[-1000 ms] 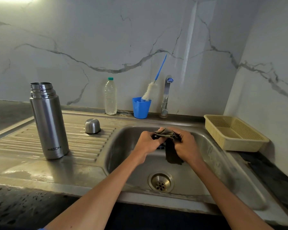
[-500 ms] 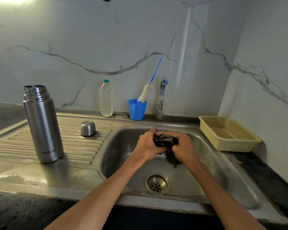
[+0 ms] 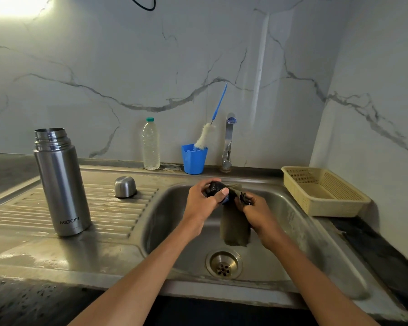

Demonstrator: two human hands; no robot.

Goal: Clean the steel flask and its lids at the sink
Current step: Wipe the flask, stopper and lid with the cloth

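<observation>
The open steel flask (image 3: 61, 184) stands upright on the ribbed drainboard at the left. Its steel cap lid (image 3: 125, 187) sits upside-up on the drainboard near the basin. Over the sink basin (image 3: 165, 215), my left hand (image 3: 204, 201) grips a small black inner lid (image 3: 214, 187). My right hand (image 3: 257, 211) holds a dark olive cloth (image 3: 234, 228) against that lid; most of the cloth hangs down into the basin. Part of the black lid is hidden by my fingers and the cloth.
A tap (image 3: 229, 142) rises behind the basin. A blue cup (image 3: 194, 160) holds a bottle brush (image 3: 207, 132), next to a clear plastic bottle (image 3: 150, 144). A beige plastic basket (image 3: 320, 190) sits on the right counter. The drain (image 3: 223, 264) lies below my hands.
The cloth was bunched around the lid between both hands; now it hangs down loose from my right hand and the black lid shows in my left.
</observation>
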